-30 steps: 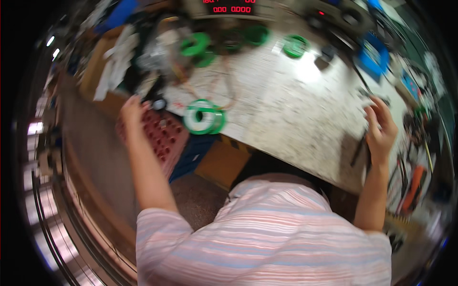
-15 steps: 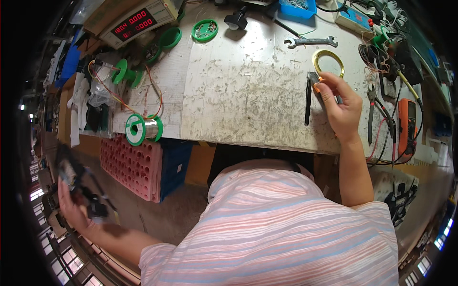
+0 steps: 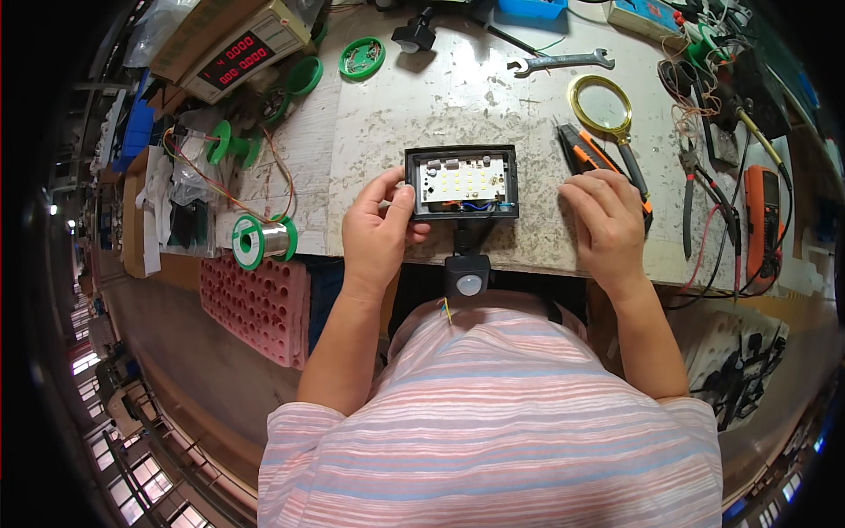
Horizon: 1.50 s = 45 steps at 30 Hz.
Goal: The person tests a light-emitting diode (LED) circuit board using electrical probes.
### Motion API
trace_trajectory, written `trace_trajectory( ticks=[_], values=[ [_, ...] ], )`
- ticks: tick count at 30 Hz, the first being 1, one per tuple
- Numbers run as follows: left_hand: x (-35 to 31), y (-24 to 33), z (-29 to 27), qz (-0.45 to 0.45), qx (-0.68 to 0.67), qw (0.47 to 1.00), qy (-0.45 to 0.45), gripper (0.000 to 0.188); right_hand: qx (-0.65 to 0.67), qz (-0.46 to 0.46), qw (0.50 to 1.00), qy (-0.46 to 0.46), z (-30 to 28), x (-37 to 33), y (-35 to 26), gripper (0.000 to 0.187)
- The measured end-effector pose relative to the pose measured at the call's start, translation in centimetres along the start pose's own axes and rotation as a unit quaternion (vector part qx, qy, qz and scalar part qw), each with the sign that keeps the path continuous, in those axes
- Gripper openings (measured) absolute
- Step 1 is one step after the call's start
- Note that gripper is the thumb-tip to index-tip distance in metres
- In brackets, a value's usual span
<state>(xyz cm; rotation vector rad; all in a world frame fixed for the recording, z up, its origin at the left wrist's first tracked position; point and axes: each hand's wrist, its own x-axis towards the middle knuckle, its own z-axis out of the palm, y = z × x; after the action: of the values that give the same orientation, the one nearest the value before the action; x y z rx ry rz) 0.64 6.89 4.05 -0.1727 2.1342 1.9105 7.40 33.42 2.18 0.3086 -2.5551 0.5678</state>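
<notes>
My left hand (image 3: 378,224) grips the left edge of a black floodlight housing (image 3: 409,185), held upright above the table's front edge. Inside the housing's face is a white LED board (image 3: 459,180) with small parts and blue and orange wires below it. A black motion sensor (image 3: 467,275) with a white dome hangs beneath, and thin coloured wire ends stick out below. My right hand (image 3: 607,216) rests on the table with its fingers bent together, against an orange and black utility knife (image 3: 591,148). Whatever its fingertips hold, if anything, is hidden.
A magnifying glass (image 3: 576,101) and an open-end wrench (image 3: 563,62) lie beyond my right hand. To the right are pliers (image 3: 688,198) and an orange multimeter (image 3: 760,224). A solder spool (image 3: 275,238) stands at left, below a digital scale (image 3: 238,66) and green dishes (image 3: 362,58).
My left hand has swung from the lower left to the table's front with the floodlight. My right hand has lowered with the knife, which now lies by the magnifying glass.
</notes>
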Motion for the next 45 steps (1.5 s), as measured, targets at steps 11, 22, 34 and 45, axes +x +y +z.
trace_trajectory(
  ticks=[11, 22, 34, 45],
  values=[
    [-0.4, -1.2, 0.1, 0.069, 0.054, 0.996, 0.011, 0.037, 0.153, 0.002, 0.988, 0.020, 0.4, 1.7, -0.7, 0.029],
    [-0.4, -1.4, -0.3, 0.086, 0.051, 0.994, -0.043, 0.039, 0.204, 0.022, 0.979, 0.003, 2.9, 1.6, -3.4, 0.030],
    [-0.1, -2.4, -0.6, 0.166, 0.123, 0.977, -0.060, 0.049, 0.105, -0.041, 0.992, -0.052, 3.3, 4.1, -4.3, 0.047],
    [0.4, -1.8, -0.7, 0.259, 0.203, 0.942, -0.065, 0.019, 0.112, -0.054, 0.988, -0.091, 4.0, 4.6, -3.6, 0.045]
  ],
)
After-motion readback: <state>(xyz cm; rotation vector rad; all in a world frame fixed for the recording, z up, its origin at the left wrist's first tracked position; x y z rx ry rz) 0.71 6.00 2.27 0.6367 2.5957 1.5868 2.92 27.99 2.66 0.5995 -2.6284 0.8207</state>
